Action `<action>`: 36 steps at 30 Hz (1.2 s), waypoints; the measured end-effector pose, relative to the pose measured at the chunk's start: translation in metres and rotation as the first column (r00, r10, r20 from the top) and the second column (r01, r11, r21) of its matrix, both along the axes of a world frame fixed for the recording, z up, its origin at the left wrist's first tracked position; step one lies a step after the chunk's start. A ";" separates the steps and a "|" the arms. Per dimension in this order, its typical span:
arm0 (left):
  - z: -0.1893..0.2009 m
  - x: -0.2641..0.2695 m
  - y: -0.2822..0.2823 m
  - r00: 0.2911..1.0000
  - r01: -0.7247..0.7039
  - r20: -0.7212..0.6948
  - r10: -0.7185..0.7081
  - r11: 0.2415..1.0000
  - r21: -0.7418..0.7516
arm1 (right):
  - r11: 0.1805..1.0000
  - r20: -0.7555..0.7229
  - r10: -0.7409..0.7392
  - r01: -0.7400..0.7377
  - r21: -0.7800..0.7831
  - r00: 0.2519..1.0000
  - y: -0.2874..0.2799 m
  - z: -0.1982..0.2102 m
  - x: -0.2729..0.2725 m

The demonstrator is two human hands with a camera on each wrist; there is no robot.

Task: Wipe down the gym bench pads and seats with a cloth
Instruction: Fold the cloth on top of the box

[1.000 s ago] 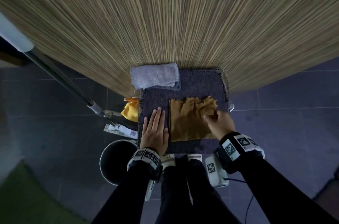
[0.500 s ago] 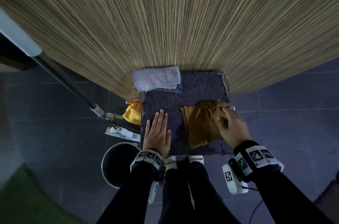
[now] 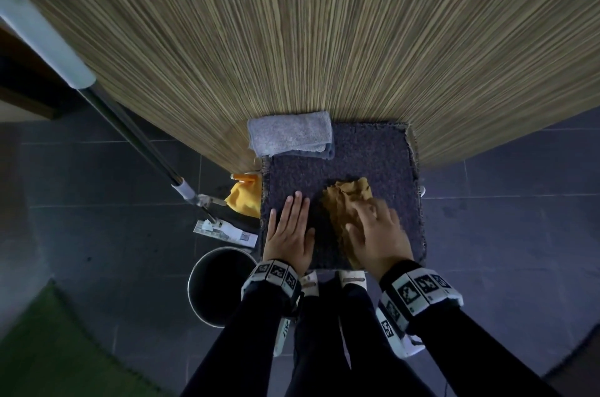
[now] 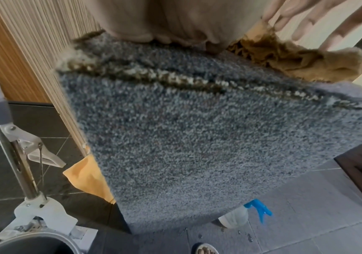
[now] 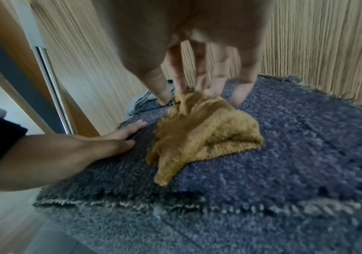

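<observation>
Against the striped wall (image 3: 292, 39) stands the grey carpeted seat (image 3: 363, 162), a folded grey towel (image 3: 289, 136) at its far left corner. On its near half the left hand (image 3: 290, 234) lies flat with straight fingers, beside the right hand (image 3: 378, 237) pinching the bunched brown cloth (image 5: 199, 130).

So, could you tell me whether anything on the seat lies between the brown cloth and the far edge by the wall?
Partly. A folded grey towel lies on the far left corner of the carpeted seat. The brown cloth, under the right hand, has bare seat straight ahead. The left hand lies flat beside it.
</observation>
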State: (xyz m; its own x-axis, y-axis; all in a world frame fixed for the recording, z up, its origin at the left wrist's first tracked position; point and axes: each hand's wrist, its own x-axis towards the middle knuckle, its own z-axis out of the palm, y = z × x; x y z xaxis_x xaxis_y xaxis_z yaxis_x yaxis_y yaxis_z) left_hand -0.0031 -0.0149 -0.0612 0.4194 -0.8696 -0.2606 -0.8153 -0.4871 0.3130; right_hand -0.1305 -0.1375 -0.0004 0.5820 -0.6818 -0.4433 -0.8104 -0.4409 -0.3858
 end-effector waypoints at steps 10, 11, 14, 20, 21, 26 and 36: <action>-0.007 -0.001 0.002 0.999 -0.023 -0.027 0.024 0.999 0.037 | 0.999 -0.250 -0.028 0.021 -0.028 0.968 0.007 -0.011 0.041; -0.007 -0.001 0.002 0.999 -0.028 -0.022 0.028 0.999 0.033 | 1.000 -0.252 -0.020 0.015 -0.024 0.968 0.006 -0.010 0.043; -0.009 -0.001 0.002 0.998 -0.039 -0.045 0.041 0.998 0.040 | 0.999 -0.213 -0.021 0.027 0.024 0.977 -0.001 -0.007 0.044; -0.002 0.002 -0.002 0.989 -0.059 -0.129 0.069 0.995 0.078 | 0.984 -0.140 -0.100 0.118 0.131 0.985 -0.016 0.002 0.030; 0.001 0.003 -0.004 0.984 -0.065 -0.157 0.079 0.994 0.092 | 0.980 -0.132 -0.124 0.142 0.138 0.984 -0.019 0.004 0.027; 0.024 0.011 -0.016 0.939 -0.128 -0.295 0.178 0.975 0.181 | 0.960 -0.062 -0.209 0.217 0.178 0.976 -0.033 0.023 0.008; 0.101 0.006 -0.007 0.855 -0.223 -0.452 0.256 0.967 0.124 | 0.967 0.175 -0.130 0.086 0.240 0.976 -0.032 0.096 -0.025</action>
State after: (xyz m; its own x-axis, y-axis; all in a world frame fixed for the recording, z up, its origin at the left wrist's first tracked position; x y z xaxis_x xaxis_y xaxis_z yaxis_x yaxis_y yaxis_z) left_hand 0.0028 -0.0218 0.0401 0.4307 -0.7322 -0.5277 -0.4414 -0.6809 0.5844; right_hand -0.1557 -0.1698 0.0957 0.5983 -0.6379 -0.4848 -0.7514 -0.2366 -0.6160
